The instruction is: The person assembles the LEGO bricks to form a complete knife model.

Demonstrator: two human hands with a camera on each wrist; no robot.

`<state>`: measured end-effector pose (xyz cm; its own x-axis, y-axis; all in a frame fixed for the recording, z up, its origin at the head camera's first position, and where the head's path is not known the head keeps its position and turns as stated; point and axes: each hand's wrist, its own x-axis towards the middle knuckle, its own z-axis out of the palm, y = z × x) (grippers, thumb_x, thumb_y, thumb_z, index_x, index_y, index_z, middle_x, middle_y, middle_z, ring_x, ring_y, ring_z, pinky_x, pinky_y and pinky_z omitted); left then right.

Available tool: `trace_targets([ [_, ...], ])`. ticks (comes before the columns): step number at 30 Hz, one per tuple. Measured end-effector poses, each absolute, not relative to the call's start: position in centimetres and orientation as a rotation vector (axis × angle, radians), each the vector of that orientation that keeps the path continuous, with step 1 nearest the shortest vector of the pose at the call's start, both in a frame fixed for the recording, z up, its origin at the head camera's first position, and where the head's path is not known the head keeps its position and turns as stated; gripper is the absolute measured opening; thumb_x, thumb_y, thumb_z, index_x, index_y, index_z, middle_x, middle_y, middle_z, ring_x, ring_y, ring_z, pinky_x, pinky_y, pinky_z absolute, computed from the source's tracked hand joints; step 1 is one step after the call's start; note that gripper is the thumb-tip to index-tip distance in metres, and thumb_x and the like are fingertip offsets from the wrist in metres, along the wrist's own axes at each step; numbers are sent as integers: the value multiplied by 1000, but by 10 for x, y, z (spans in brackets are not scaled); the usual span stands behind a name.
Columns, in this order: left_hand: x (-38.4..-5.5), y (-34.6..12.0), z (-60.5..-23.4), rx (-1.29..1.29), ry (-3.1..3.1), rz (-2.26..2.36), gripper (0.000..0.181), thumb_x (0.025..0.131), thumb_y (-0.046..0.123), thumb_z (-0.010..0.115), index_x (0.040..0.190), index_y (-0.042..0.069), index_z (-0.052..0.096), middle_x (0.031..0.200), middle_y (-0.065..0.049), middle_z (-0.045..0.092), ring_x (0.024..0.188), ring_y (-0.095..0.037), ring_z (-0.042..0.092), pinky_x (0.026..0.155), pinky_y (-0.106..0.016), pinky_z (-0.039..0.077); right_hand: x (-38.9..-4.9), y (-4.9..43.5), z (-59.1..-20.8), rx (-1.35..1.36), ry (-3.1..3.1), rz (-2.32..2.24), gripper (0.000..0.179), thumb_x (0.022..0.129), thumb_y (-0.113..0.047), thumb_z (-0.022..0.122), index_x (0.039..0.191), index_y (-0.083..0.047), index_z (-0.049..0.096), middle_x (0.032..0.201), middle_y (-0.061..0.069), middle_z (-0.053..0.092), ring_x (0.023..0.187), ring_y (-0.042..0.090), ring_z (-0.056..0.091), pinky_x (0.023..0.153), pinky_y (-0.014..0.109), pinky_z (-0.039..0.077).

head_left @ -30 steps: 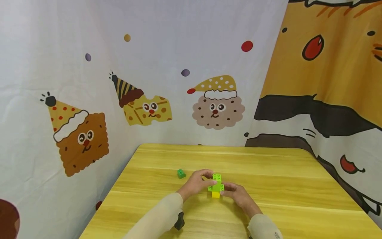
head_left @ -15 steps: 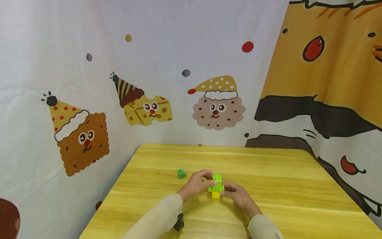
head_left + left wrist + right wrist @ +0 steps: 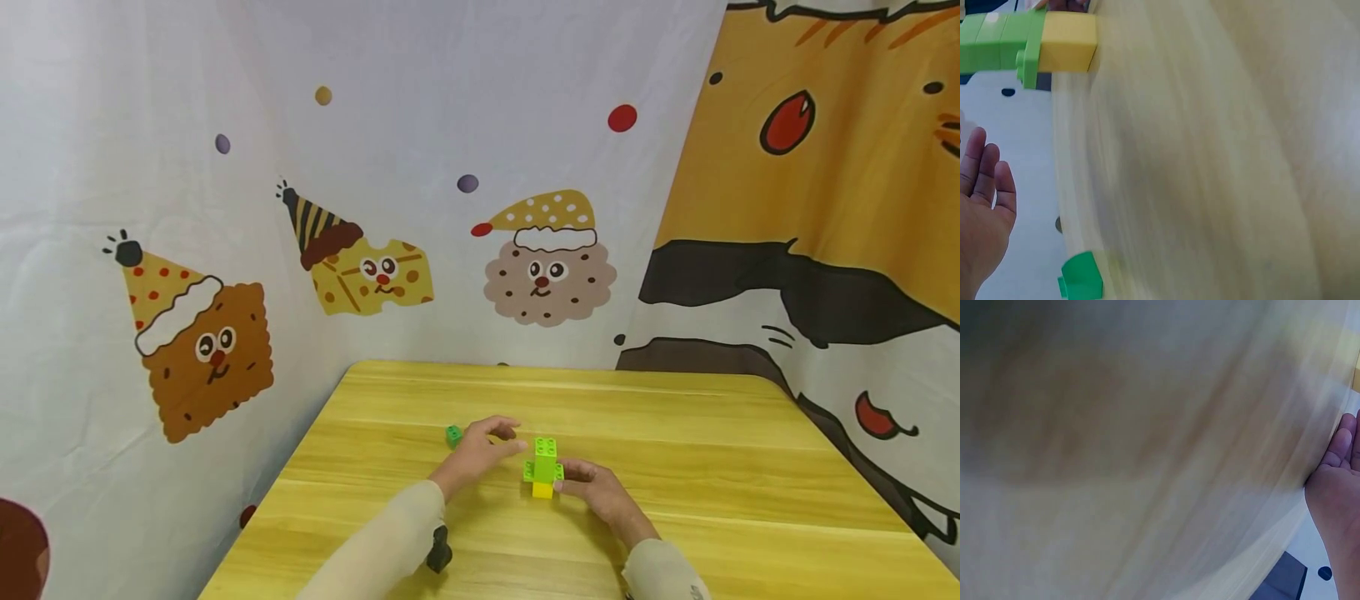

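A small stack of toy building blocks (image 3: 545, 460) stands upright mid-table: light green bricks over a wider light green piece, with a yellow brick (image 3: 543, 491) at the bottom. The thumb and fingers of my right hand (image 3: 606, 493) hold its lower right side. My left hand (image 3: 480, 450) is apart from the stack, to its left, fingers loosely bent and holding nothing. Just beyond it lies a dark green sloped brick (image 3: 453, 435), partly covered by the hand. In the left wrist view, this green brick (image 3: 1082, 276) shows at the bottom, near the left hand (image 3: 985, 219).
The wooden table (image 3: 720, 467) reaches back to a white cloth (image 3: 420, 100) printed with cartoon food figures. Orange and black printed cloth (image 3: 825, 183) hangs at the right. A dark device (image 3: 439, 550) sits at the left wrist.
My left hand has let go of the stack's upper bricks and moved left, close to the dark green brick. The right hand and the stack have stayed where they were.
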<state>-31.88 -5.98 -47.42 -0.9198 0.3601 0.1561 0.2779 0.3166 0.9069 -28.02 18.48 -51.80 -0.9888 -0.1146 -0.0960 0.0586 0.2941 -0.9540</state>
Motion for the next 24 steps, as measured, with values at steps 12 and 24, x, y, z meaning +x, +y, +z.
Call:
trace_targets([
  [12, -328, -86, -465, 539, 2587, 1788, 40, 94, 28, 71, 129, 11, 64, 116, -11, 62, 111, -29, 55, 88, -46, 49, -280, 185, -519, -10, 2421, -1776, 49, 86, -23, 79, 128, -4, 65, 122, 10, 66, 115, 30, 58, 100, 54, 41],
  [24, -348, -121, -482, 353, 2648, 1822, 45, 93, 32, 72, 132, 12, 62, 124, -17, 59, 112, -27, 54, 90, -45, 48, -280, 184, -517, -19, 2416, -1791, 47, 84, -24, 80, 125, -5, 67, 120, 10, 67, 114, 28, 58, 100, 54, 41],
])
